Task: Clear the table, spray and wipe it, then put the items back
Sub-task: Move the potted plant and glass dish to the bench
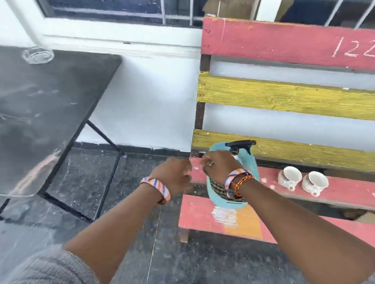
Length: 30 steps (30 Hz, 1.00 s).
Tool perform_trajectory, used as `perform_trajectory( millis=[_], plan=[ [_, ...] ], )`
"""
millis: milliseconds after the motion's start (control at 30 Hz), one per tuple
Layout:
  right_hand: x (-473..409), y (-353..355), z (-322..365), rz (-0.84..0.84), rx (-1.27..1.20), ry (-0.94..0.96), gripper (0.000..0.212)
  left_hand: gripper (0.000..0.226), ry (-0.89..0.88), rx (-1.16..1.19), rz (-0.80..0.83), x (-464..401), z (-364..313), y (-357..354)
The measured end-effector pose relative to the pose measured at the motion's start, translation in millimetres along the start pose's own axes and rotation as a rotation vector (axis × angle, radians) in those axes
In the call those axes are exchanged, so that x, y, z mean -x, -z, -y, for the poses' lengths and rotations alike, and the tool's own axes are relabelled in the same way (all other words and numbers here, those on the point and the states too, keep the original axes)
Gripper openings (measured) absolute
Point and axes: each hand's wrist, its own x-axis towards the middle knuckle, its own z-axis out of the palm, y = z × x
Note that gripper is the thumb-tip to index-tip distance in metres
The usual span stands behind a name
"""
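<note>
Head cam, biggest first: black tabletop (pixel 34 113) fills your left side, dusty w/ pale smears, on thin black folding legs. Only item on it is a clear glass ashtray (pixel 38 55) near the far edge, close to the white wall under the window.

Right side: slatted wooden bench (pixel 291 102), red top slat w/ chalk digits, two yellow slats below, red seat w/ worn orange and white paint patches. Dark stone floor (pixel 191 264) runs between bench and tabletop.

Both your forearms reach fwd, grey sleeves at the bottom corners, striped orange/purple/white bangle on each wrist; right wrist also has a red-yellow braided cord.

On the bench seat's left end, a light-blue cloth (pixel 246 163) w/ a checked patch hangs down under your right hand, and a spray bottle w/ black trigger head (pixel 241 145) sits just behind the knuckles. Your right hand (pixel 219 165) is clenched around the cloth; whether it also grips the bottle neck, can't tell. Your left hand (pixel 173 173) is curled into a loose fist just beside the right, fingers blurred, can't tell if they hold anything.

Two white teacups (pixel 303 179) w/ faint pattern stand side by side on the seat, right of the cloth, not touching it.
</note>
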Motion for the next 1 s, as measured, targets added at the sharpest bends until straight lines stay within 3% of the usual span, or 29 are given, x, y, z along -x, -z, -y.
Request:
perform_trajectory(
  millis=[200,400,733,1000],
  plan=[
    [-13,-68,150,0.004,0.033,0.142,0.025,0.015,0.049,-0.074,-0.106,77,116,47],
    [-36,-113,288,-0.06,-0.017,0.233,0.018,0.022,0.108,-0.101,-0.275,146,220,121],
    [-106,-172,406,-0.072,-0.145,0.32,0.02,0.028,0.243,-0.039,-0.357,166,350,175],
    [-209,-206,508,-0.051,-0.18,0.369,0.023,0.037,0.323,-0.088,-0.306,135,463,238]
  ],
)
